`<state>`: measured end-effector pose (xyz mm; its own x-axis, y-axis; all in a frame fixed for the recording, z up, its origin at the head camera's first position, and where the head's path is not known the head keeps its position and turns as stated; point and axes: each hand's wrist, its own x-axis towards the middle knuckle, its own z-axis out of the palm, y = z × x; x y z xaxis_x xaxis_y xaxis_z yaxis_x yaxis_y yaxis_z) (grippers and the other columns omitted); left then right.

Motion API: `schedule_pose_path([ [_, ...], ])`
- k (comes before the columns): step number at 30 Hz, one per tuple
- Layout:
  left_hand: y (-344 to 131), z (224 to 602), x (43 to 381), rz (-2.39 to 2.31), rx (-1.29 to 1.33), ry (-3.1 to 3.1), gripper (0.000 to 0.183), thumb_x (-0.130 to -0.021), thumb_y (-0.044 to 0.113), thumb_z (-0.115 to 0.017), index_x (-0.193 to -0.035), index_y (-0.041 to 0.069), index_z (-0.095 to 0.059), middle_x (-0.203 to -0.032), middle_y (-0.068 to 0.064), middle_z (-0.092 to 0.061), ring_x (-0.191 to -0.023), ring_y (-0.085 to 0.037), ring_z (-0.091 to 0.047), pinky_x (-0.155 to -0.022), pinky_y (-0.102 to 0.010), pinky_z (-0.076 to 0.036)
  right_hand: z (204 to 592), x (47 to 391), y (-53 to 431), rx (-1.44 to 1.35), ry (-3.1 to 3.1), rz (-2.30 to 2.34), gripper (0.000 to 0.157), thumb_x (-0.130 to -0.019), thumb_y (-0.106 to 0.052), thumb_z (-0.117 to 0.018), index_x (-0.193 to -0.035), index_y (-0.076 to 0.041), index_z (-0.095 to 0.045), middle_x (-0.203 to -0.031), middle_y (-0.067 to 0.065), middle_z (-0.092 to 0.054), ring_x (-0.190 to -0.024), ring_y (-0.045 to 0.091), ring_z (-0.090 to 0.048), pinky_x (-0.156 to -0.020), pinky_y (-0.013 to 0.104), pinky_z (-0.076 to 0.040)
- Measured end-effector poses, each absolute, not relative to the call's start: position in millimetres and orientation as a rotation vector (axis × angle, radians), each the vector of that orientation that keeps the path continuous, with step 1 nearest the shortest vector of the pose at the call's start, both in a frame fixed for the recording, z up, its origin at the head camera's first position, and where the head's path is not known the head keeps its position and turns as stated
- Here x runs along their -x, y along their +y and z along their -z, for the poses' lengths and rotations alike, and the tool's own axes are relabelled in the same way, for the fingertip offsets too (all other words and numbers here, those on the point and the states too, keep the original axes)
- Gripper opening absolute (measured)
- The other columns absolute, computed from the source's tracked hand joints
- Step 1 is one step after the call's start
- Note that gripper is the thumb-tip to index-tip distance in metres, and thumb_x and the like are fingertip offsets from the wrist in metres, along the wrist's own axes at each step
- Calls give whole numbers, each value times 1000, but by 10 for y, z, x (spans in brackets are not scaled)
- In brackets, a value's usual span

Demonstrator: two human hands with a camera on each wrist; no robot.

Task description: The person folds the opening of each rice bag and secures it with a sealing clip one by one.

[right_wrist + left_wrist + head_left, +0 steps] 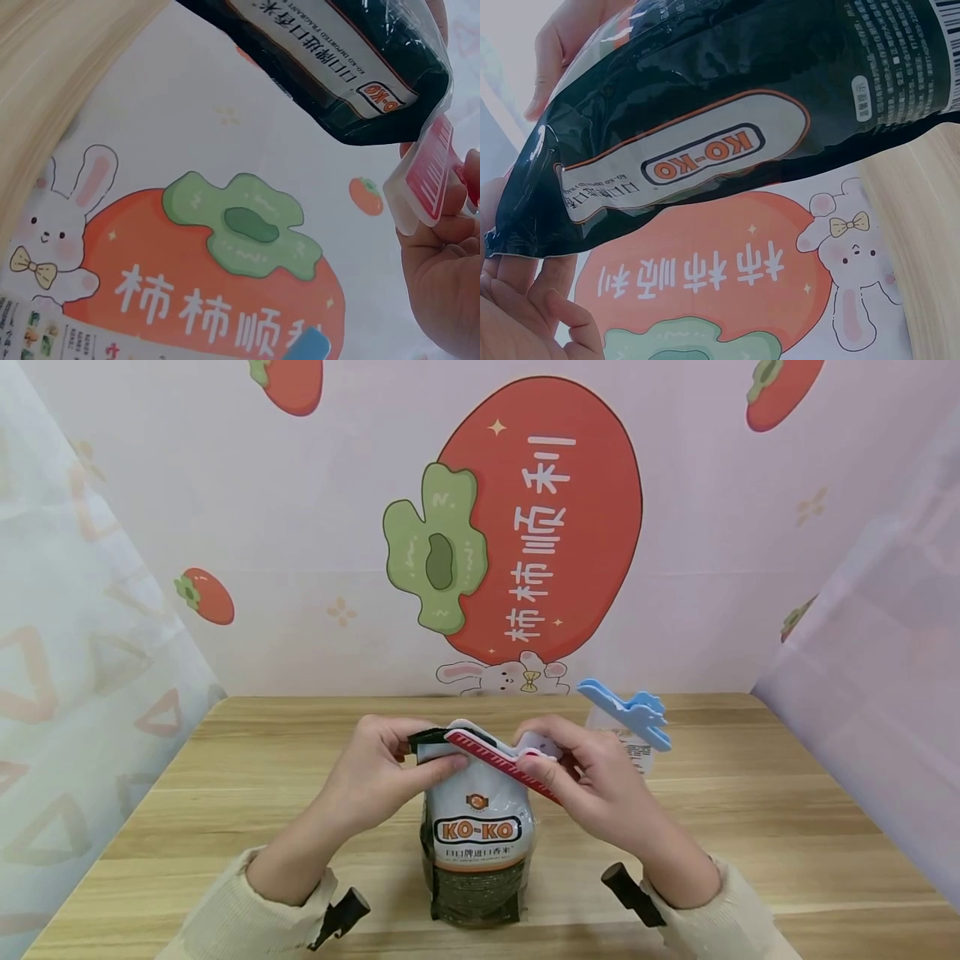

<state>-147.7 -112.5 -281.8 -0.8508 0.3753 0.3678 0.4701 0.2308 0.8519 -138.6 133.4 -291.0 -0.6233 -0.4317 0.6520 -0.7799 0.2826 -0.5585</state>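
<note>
A KO-KO rice bag (480,814), with a pale front panel and a dark lower part, stands upright on the table in the head view. My left hand (378,772) pinches its top at the left, thumb on the front and fingers behind. A red and white bag clip (495,756) slants across the bag's upper right, its two arms spread apart about the top edge. The clip's handle end is in the grip of my right hand (596,781). The right wrist view shows the clip (427,176) beside the bag's dark top (375,97).
Behind my right hand, a blue clip (630,714) sits on the top of a whitish packet (641,758), partly hidden by that hand. The wooden table (285,752) meets a backdrop (315,527) printed with persimmons and a rabbit.
</note>
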Motion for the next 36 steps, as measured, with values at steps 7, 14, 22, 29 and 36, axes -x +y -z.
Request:
schedule_pose_path([
  [7, -1127, 2818, 1467, 1706, 830, -2391, 15, -83, 7, -79, -97, 5, -78, -89, -8, -77, -71, -8, -67, -64, -28, -57, 2880, 1390, 1288, -1070, -2200, -1259, 16, -91, -1, -68, -103, -10, -65, -69, -3, -56, -54, 1, -45, -45, 19, -41],
  [14, -1127, 2830, 1469, 1693, 836, -2399, 14, -83, 8, -79, -97, 6, -78, -88, -7, -77, -72, -7, -66, -64, -27, -57, 2848, 1385, 1242, -1056, -2215, -1246, 15, -91, -3, -68, -104, -10, -66, -68, -4, -55, -54, 1, -44, -45, 20, -40],
  [22, -1119, 2835, 1480, 1686, 864, -2370, 13, -82, 6, -79, -95, 5, -78, -88, -8, -77, -73, -5, -66, -65, -27, -57, 2781, 1393, 1181, -1065, -2216, -1229, 13, -91, -4, -68, -103, -10, -66, -71, -4, -57, -54, 2, -44, -45, 20, -39],
  [29, -1124, 2824, 1480, 1684, 879, -2367, 13, -82, 6, -79, -95, 5, -78, -88, -8, -77, -73, -5, -66, -64, -27, -57, 2752, 1396, 1183, -1080, -2231, -1254, 12, -92, -3, -67, -102, -9, -66, -76, -1, -62, -55, 3, -47, -46, 20, -42],
  [36, -1126, 2820, 1480, 1675, 867, -2380, 12, -82, 5, -79, -94, 5, -77, -85, -9, -76, -68, -3, -62, -60, -26, -54, 2752, 1422, 1221, -1106, -2225, -1304, 16, -91, -2, -68, -104, -10, -67, -84, 1, -67, -55, 4, -46, -45, 21, -40],
])
